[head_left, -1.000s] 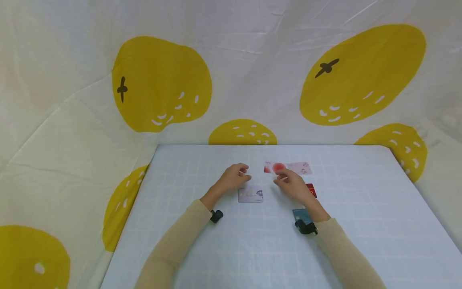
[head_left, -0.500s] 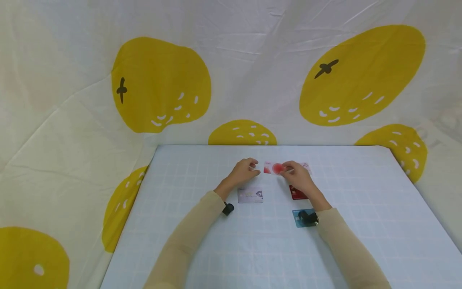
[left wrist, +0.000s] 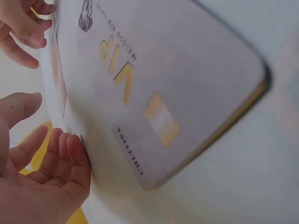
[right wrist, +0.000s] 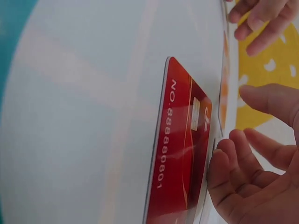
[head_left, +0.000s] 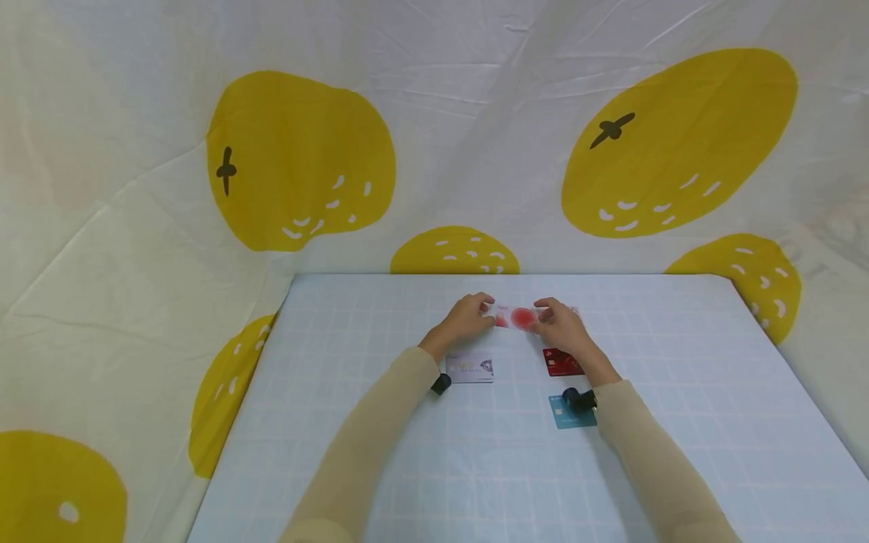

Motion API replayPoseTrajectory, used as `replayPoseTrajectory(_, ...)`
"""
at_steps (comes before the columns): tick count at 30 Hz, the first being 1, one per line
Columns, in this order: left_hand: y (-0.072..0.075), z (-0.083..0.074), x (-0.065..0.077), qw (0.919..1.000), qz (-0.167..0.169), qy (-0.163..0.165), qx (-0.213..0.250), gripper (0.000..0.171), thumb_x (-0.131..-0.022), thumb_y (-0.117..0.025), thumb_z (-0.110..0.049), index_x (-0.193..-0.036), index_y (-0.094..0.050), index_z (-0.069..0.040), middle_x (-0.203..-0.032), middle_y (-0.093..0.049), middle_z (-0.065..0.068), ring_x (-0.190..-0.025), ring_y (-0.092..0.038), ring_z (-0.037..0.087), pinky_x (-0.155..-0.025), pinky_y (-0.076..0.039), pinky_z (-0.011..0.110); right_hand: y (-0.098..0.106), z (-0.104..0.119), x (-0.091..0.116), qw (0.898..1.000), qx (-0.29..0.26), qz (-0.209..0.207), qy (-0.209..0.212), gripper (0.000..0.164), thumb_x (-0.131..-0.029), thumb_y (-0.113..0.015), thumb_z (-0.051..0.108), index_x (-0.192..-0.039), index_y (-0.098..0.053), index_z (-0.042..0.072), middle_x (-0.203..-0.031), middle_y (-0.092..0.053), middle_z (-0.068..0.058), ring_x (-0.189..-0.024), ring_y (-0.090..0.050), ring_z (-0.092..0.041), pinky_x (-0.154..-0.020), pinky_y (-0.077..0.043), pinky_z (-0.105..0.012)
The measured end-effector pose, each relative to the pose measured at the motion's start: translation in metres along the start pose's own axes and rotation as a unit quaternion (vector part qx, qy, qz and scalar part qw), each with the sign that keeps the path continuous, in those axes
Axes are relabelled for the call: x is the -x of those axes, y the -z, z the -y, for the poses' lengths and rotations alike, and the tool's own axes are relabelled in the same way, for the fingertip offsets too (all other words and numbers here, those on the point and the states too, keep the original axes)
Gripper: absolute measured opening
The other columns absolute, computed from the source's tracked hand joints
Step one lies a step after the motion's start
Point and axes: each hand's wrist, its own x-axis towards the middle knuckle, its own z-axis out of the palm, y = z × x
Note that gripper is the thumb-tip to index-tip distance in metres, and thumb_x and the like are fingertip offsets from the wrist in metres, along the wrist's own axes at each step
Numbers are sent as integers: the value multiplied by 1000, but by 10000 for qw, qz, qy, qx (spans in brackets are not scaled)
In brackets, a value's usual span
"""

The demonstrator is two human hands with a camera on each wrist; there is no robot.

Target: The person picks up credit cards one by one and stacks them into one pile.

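Note:
Near the back of the table lies a flat pink-and-white printed card (head_left: 523, 318) with a red circle. My left hand (head_left: 468, 317) is at its left end, fingers loosely bent and thumb apart from them. Over its right part is my right hand (head_left: 563, 326), which hides some of the print. In the right wrist view, the right thumb and fingers (right wrist: 233, 168) are spread apart with nothing between them. A silver VIP card (left wrist: 154, 93) lies just in front of the left hand. Below the right hand is a red card (right wrist: 175, 140) with a gold chip.
A teal card (head_left: 570, 413) lies under the right wrist, nearer the person. The table (head_left: 421, 460) has a pale blue checked cover. Behind it hangs a white sheet (head_left: 475, 151) with large yellow fruit prints. Each wrist carries a small black camera (head_left: 441, 384).
My left hand has moved right and away to the pink card's left end. The right hand has moved slightly right and back, uncovering the red circle and more of the red and teal cards.

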Motion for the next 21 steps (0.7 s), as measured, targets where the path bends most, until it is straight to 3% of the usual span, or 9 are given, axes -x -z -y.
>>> replayPoseTrajectory(9, -4, -1, -9, 9971, 219, 422, -601, 51, -95, -68, -27, -143, -51, -19, -112, -57, 3, -100, -53, 18, -90, -48, 35, -1, -5, -6, 9991, 371, 204, -38, 64, -91, -72, 24, -145, -44, 2, -118, -57, -22, -102, -54, -36, -89, -51, -51)
replayPoseTrajectory(14, -5, -3, -9, 9950, 256, 390, -884, 51, -95, -68, -25, -143, -51, -20, -115, -59, 4, -102, -53, 18, -91, -48, 37, -2, -7, -9, 9990, 380, 220, -107, 61, -91, -73, 25, -142, -47, 3, -117, -57, -21, -101, -54, -35, -90, -51, -49)
replayPoseTrajectory(21, -5, -6, -7, 9942, 260, 548, -883, 51, -96, -68, -26, -144, -51, -22, -115, -58, 3, -103, -52, 19, -93, -48, 40, -2, -8, -9, 9991, 326, 217, -144, 57, -92, -71, 24, -140, -48, 4, -117, -57, -20, -101, -54, -35, -91, -51, -50)
